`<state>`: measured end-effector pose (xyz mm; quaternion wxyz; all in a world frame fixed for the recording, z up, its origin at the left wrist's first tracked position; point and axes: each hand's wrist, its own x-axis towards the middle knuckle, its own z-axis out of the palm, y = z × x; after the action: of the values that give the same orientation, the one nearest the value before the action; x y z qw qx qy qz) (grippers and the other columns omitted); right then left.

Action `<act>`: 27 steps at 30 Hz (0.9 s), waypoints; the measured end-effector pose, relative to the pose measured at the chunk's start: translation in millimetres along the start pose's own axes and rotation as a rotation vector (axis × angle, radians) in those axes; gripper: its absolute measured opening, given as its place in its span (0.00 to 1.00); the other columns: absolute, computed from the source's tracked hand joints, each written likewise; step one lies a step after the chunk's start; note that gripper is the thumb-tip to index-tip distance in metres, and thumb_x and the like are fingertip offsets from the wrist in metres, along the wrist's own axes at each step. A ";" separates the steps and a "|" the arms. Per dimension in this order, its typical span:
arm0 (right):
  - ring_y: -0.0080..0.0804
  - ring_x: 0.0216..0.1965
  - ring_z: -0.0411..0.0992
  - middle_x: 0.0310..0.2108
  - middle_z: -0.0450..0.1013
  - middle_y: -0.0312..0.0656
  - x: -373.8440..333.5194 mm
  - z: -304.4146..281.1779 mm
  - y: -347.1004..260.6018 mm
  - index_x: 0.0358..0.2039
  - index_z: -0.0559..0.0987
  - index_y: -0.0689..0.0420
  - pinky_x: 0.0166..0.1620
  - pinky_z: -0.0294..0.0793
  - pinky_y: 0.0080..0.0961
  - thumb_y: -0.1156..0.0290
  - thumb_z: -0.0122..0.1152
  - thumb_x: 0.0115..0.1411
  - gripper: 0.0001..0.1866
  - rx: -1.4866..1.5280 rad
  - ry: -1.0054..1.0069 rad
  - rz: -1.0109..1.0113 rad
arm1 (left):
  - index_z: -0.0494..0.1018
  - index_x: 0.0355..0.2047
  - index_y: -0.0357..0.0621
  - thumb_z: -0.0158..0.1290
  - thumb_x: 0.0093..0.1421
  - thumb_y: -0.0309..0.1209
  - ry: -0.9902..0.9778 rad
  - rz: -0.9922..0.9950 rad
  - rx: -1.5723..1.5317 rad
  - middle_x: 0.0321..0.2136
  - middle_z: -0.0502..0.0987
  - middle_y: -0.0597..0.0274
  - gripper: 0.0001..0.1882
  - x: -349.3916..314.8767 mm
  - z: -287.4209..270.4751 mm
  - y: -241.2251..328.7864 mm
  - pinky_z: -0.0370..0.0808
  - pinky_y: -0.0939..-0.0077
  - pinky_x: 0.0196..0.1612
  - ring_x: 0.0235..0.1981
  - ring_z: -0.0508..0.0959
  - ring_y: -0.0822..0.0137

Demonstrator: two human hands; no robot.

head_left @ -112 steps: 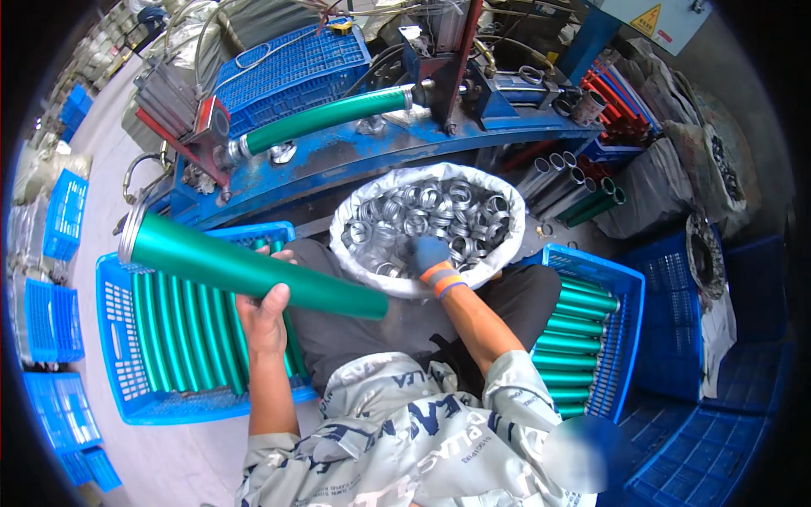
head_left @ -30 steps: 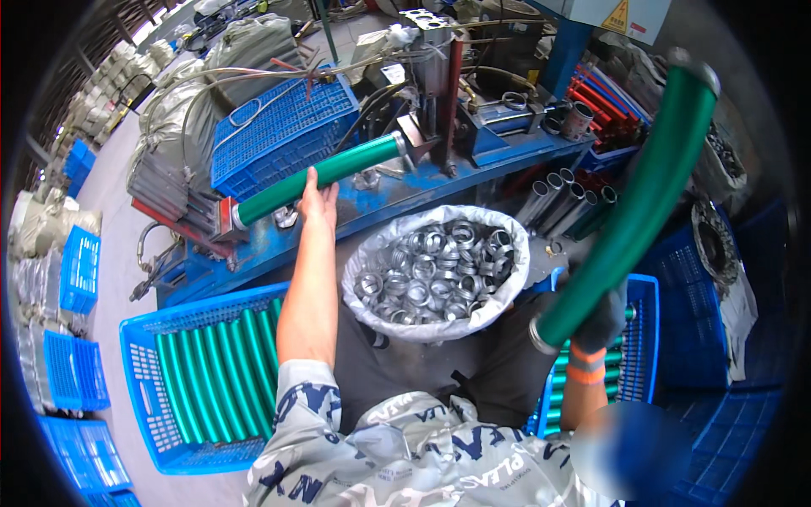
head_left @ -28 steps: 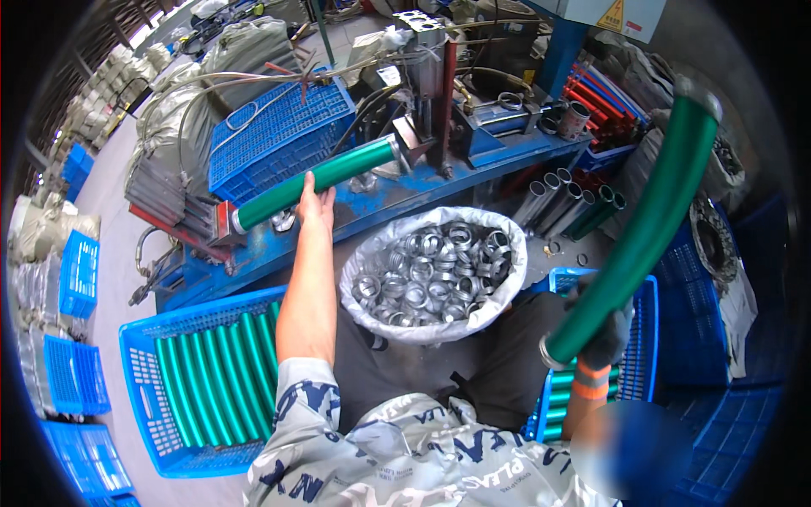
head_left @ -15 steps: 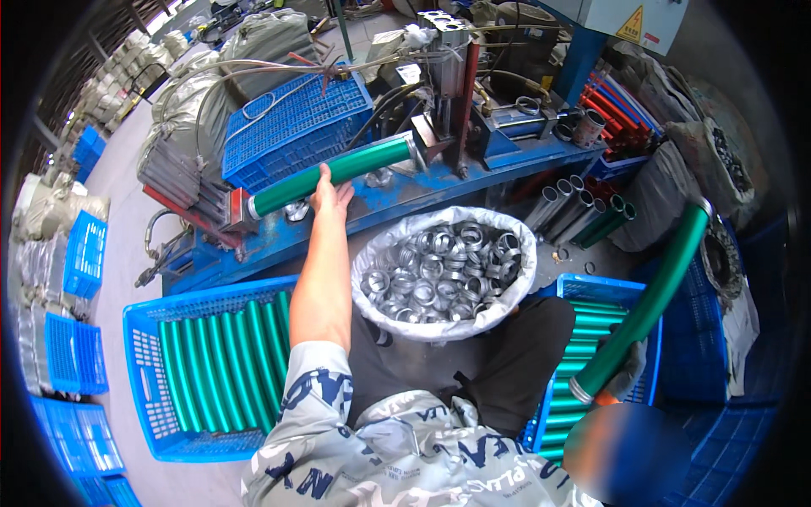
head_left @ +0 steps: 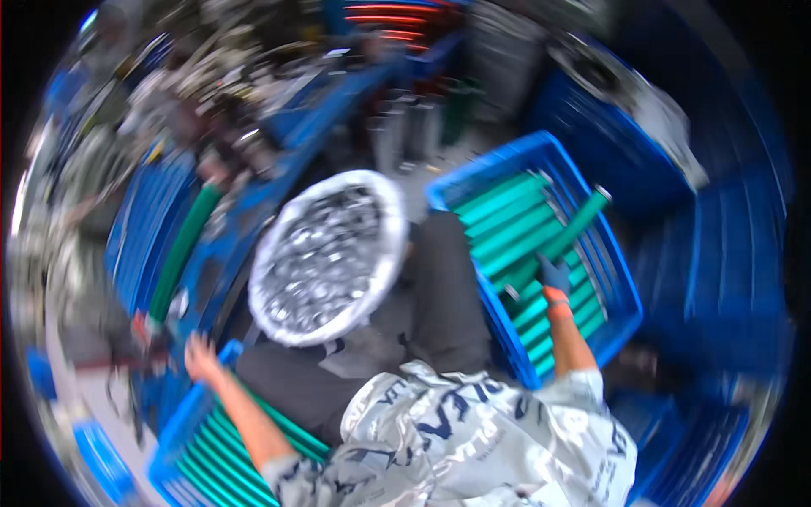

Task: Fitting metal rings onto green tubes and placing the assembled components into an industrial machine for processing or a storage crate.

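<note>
A green tube (head_left: 578, 226) with a metal ring at its upper end lies aslant over the right-hand blue crate (head_left: 621, 279). My right hand (head_left: 553, 275), in a dark glove with an orange cuff, is closed on it. More green tubes (head_left: 507, 211) lie in rows beneath. At the left, my bare left hand (head_left: 200, 358) is by the lower end of the machine, above the edge of the left crate (head_left: 169, 439); its fingers are smeared by motion. Another green tube (head_left: 182, 253) sits in the machine (head_left: 262, 203), apart from that hand.
A white-lined basket (head_left: 393, 220) of metal rings (head_left: 325, 262) stands between the machine and my legs. Green tubes (head_left: 228, 456) fill the left crate. Beyond the basket stand metal tubes (head_left: 405, 135). Large blue bins (head_left: 608, 110) are at the right, red rods (head_left: 389, 21) at the far side.
The view has swung right and is blurred. My left hand has come off the machine's tube toward its lower end. My right hand has lowered its tube over the right crate.
</note>
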<state>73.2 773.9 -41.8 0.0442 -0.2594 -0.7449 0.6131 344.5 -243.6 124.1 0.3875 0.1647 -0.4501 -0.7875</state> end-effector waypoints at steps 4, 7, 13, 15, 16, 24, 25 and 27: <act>0.44 0.45 0.87 0.47 0.88 0.57 -2.5 -49.9 27.4 0.66 0.79 0.74 0.50 0.87 0.41 0.45 0.83 0.62 0.48 -0.231 0.279 0.156 | 0.86 0.50 0.23 0.68 0.74 0.39 0.435 0.370 1.474 0.48 0.89 0.31 0.23 -111.1 -27.0 -49.6 0.85 0.52 0.58 0.47 0.90 0.44; 0.42 0.37 0.88 0.41 0.88 0.54 5.5 -66.1 40.0 0.62 0.80 0.74 0.41 0.87 0.40 0.44 0.83 0.62 0.45 -0.348 0.345 0.173 | 0.82 0.56 0.21 0.70 0.67 0.58 0.617 -0.082 1.759 0.52 0.86 0.25 0.42 -193.6 -17.4 -70.4 0.81 0.40 0.62 0.53 0.85 0.29; 0.56 0.54 0.87 0.55 0.85 0.67 50.6 38.3 42.0 0.68 0.75 0.81 0.56 0.87 0.43 0.34 0.81 0.60 0.60 -0.312 0.237 0.122 | 0.75 0.64 0.16 0.70 0.63 0.69 0.563 -0.309 1.778 0.59 0.83 0.24 0.58 -302.7 -22.9 -38.3 0.78 0.42 0.68 0.58 0.83 0.29; 0.60 0.56 0.86 0.58 0.85 0.67 75.5 41.4 69.2 0.69 0.77 0.78 0.60 0.86 0.46 0.35 0.81 0.60 0.57 -0.328 0.187 0.218 | 0.74 0.64 0.15 0.69 0.63 0.70 0.473 -0.283 1.800 0.59 0.82 0.23 0.59 -299.5 -11.1 -58.1 0.78 0.42 0.69 0.60 0.82 0.29; 0.61 0.57 0.86 0.58 0.85 0.67 95.5 30.1 76.5 0.68 0.77 0.77 0.62 0.85 0.47 0.36 0.81 0.61 0.56 -0.239 0.146 0.268 | 0.74 0.64 0.14 0.68 0.64 0.71 0.390 -0.259 1.794 0.60 0.82 0.23 0.60 -296.4 -4.7 -79.8 0.77 0.43 0.70 0.61 0.82 0.29; 0.54 0.45 0.89 0.48 0.91 0.47 130.0 21.3 32.5 0.66 0.81 0.54 0.52 0.89 0.50 0.46 0.81 0.62 0.38 -1.077 -0.572 -0.049 | 0.73 0.69 0.20 0.66 0.72 0.46 0.190 -0.227 1.894 0.65 0.79 0.23 0.40 -299.5 -56.7 -145.7 0.74 0.45 0.74 0.67 0.77 0.28; 0.52 0.40 0.89 0.42 0.91 0.48 142.9 23.2 10.4 0.57 0.86 0.55 0.48 0.89 0.49 0.44 0.74 0.67 0.30 -0.784 -0.489 0.245 | 0.73 0.69 0.20 0.66 0.72 0.46 0.207 -0.255 1.855 0.65 0.79 0.23 0.40 -302.0 -56.5 -169.2 0.74 0.45 0.74 0.67 0.77 0.28; 0.50 0.34 0.89 0.36 0.90 0.49 142.9 33.0 -18.9 0.48 0.90 0.57 0.45 0.88 0.48 0.41 0.68 0.72 0.28 -0.499 -0.407 0.521 | 0.72 0.70 0.21 0.66 0.71 0.44 0.224 -0.216 1.867 0.66 0.78 0.23 0.40 -314.0 -57.7 -191.4 0.72 0.46 0.76 0.69 0.76 0.29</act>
<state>-68.9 805.3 -68.3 -0.3249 -0.3154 -0.7737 0.4430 493.8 17.5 -95.3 0.0651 0.5237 -0.8409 -0.1201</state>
